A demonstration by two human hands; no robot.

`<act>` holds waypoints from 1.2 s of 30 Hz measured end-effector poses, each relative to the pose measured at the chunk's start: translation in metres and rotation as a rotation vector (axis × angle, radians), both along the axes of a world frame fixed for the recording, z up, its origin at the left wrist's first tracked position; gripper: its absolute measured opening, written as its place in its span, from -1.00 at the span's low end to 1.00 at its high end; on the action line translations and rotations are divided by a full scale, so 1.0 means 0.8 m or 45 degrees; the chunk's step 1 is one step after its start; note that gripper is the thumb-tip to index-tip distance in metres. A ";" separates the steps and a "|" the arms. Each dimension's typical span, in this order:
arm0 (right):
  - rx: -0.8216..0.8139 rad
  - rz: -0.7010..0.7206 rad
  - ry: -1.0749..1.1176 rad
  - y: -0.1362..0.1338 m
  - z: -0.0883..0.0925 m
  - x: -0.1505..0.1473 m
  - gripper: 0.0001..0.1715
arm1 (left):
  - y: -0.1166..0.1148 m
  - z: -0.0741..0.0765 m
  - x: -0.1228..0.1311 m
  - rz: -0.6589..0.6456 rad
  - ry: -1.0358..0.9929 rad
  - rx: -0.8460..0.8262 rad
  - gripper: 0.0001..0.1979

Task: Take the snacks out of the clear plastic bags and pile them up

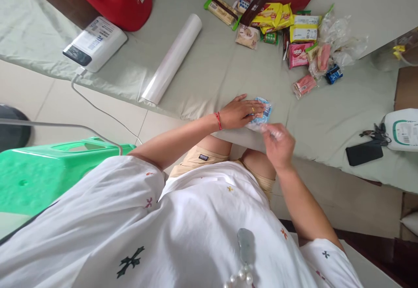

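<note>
My left hand (241, 112) lies flat over a small blue snack packet (265, 110) near the table's front edge, its fingers stretched across the wrapper. Just right of it, my right hand (279, 142) is closed and slightly blurred. Its fingertips pinch a piece of clear plastic wrap (256, 126) beside the packet's lower edge. How far the plastic runs beneath the packet is hidden by the left hand.
Wrapped snacks (271, 18) are heaped at the back right. A roll of plastic film (173, 59), a white label printer (96, 44) and a red jug (130, 1) stand to the left. A black phone (364, 153) and a white bottle (403, 129) are far right.
</note>
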State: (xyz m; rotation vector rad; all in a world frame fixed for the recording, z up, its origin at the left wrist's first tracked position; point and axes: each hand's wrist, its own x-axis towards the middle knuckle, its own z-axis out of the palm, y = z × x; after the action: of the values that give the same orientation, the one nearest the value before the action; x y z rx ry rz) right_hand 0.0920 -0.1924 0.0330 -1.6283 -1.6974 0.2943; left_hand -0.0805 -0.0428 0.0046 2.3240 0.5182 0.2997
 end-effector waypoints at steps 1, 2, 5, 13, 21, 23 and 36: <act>-0.035 -0.088 0.098 0.017 0.003 0.008 -0.74 | 0.001 -0.001 0.000 0.007 -0.003 -0.024 -0.42; -0.071 -0.161 0.198 0.035 0.003 0.016 -0.70 | 0.003 -0.002 0.000 0.012 -0.004 -0.052 -0.39; -0.163 -0.280 0.384 0.084 -0.011 0.032 -0.69 | 0.009 -0.003 0.001 0.006 0.002 -0.103 -0.33; -0.143 -0.344 0.037 0.120 -0.051 0.025 -0.72 | -0.006 -0.003 0.017 0.418 -0.160 -0.148 -0.62; -0.306 -0.290 -0.008 0.133 -0.045 0.031 -0.80 | -0.008 -0.010 0.017 0.491 -0.108 0.112 -0.64; -0.349 -0.298 0.055 0.141 -0.049 0.037 -0.83 | -0.014 -0.002 0.012 0.294 -0.032 0.129 -0.58; -0.110 0.160 -0.152 0.107 -0.015 0.051 -0.49 | -0.018 0.019 0.031 0.336 0.053 0.183 -0.53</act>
State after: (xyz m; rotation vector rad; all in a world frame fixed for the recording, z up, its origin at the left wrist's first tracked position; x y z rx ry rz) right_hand 0.1329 -0.1070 0.0209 -1.6320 -1.9054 0.3418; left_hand -0.0554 -0.0568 0.0196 2.4047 0.8514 0.4263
